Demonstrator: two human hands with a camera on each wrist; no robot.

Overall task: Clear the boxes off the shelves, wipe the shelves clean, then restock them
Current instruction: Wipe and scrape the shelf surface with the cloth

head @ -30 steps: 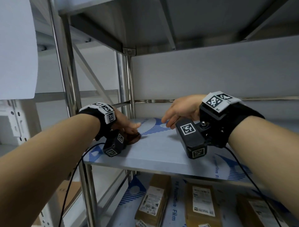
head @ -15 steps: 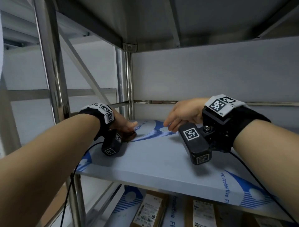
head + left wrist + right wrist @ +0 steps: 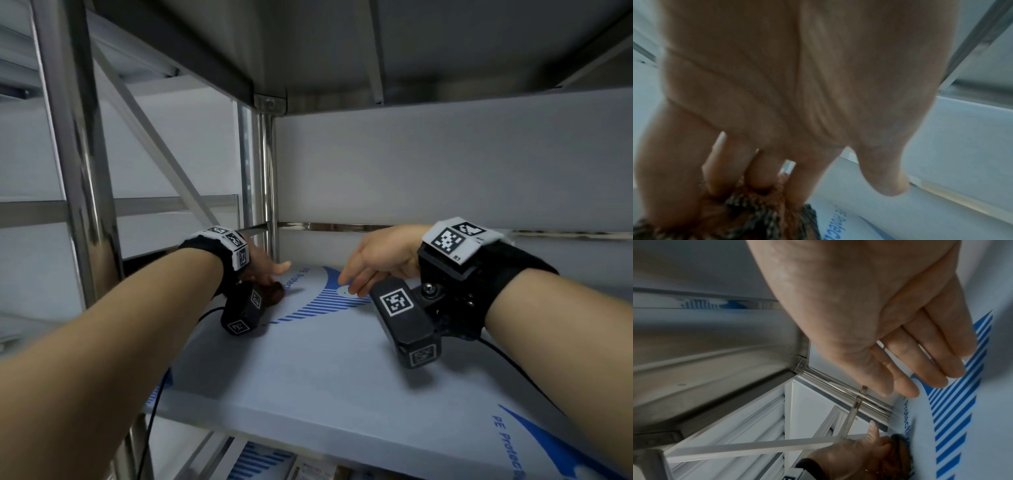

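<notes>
The steel rack's middle shelf (image 3: 325, 359) is bare and covered in white film with blue print. My left hand (image 3: 265, 269) is at its back left corner, fingers curled down into a brown-and-dark knitted cloth (image 3: 275, 294) that lies on the shelf. The left wrist view shows those fingers (image 3: 758, 175) dug into the cloth (image 3: 756, 216). My right hand (image 3: 371, 265) is held over the blue stripes near the shelf's middle back, fingers straight and together, holding nothing. In the right wrist view that hand (image 3: 879, 321) is just above the film, with the cloth (image 3: 900, 456) beyond it.
The upper shelf's underside (image 3: 376, 44) hangs low overhead. Steel posts stand at the front left (image 3: 78, 171) and back left (image 3: 267, 185), and a rail (image 3: 342, 226) runs along the back. A labelled box (image 3: 317, 472) shows on the shelf below.
My view has moved in closer and higher, so the boxes on the lower shelf have nearly dropped out of sight. Both hands stay about where they were on the shelf.
</notes>
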